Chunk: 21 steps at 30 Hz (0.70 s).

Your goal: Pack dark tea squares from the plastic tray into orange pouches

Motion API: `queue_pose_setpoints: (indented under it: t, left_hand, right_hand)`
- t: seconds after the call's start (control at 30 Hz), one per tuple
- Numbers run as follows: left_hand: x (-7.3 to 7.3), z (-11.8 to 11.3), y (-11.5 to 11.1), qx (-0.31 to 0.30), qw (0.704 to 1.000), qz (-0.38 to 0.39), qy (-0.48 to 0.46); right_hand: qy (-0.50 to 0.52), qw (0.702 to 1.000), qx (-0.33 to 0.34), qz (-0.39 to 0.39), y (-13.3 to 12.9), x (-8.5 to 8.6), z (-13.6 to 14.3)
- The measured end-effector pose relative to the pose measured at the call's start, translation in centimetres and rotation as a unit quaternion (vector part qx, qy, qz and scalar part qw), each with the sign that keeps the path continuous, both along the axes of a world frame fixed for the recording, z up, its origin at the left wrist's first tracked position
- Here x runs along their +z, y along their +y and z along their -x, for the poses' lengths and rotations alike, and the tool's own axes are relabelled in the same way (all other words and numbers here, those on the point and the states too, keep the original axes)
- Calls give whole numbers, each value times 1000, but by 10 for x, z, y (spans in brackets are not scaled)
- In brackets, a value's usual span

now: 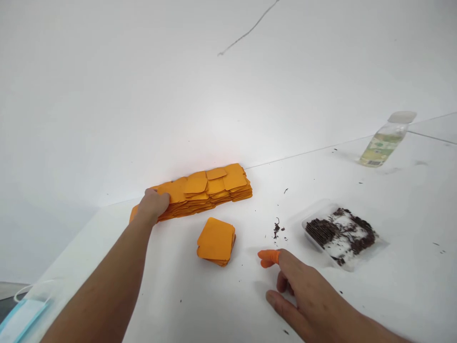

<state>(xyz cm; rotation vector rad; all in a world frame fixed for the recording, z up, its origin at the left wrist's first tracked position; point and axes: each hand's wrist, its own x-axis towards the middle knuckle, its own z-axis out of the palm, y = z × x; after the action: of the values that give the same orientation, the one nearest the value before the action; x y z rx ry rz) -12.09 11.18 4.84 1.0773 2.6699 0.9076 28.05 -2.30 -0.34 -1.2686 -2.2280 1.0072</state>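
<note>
A long row of overlapping orange paper pieces (200, 188) with rounded corners lies in stacks along the wall. My left hand (153, 205) is closed over the row's left end, thumb on top; its other fingers are partly hidden. In front of the row sits a small separate pile of the same orange paper (215, 240), its edges slightly fanned. To the right of that pile, my right hand (296, 290) hovers low over the table, fingers apart and holding nothing. Orange finger covers show on two of its fingers.
A clear plastic tray (342, 233) at right holds dark brown slivers and white material. Brown crumbs (277, 228) are scattered on the white table (178, 295). Farther back is a clear bottle (387, 138) with a yellow-green label. A blue face mask (26, 317) is at lower left.
</note>
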Motion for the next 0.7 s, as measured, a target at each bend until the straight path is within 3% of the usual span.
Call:
queue_pose_setpoints:
  t: [0.1,0.23,0.3,0.37,0.5,0.57,0.7]
  left_hand:
    - [8,-11,-5,32,997,21,66]
    - [15,-43,-49,-6,991,-17,131]
    - [4,-68,-76,-52,991,-5,125]
    - [-15,-93,-98,-120,987,23,102]
    - [-51,-127,-115,-207,974,76,53]
    - [-57,-129,-113,-205,973,93,43]
    - [-52,-124,-108,-183,977,99,46]
  right_hand:
    - [-7,1000,13,-13,0,0,0]
    - [1,1000,22,-22,-2,3,-2]
    - [2,999,31,-18,-3,4,-4]
    - [-4,999,49,-9,-5,5,-4]
    - [0,997,72,-6,-9,1,-4]
    - [7,998,67,-10,-10,-3,-5]
    - [15,998,56,-10,-9,-4,-5]
